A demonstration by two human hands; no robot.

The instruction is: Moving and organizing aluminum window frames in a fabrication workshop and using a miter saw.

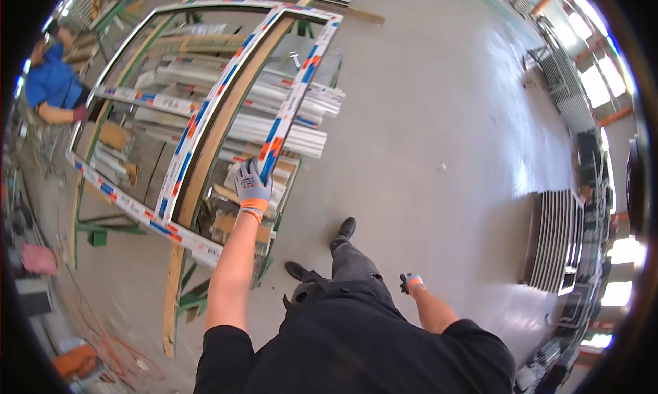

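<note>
The striped frame (197,116) extends ahead-left from your left hand (252,185), closed around its right bar; your right hand (411,283) hangs well apart, its grip too small to tell.

The frame (164,103) lies on the table (173,312), ahead and left of the person; profiles (305,140) lie beneath it, jutting past its right bar. The left grip (253,181) is at that bar's near end, the right grip (412,282) over the floor (425,154). A co-worker (53,79) is beyond the frame's left side. A stack (556,240) stands far right.
</note>
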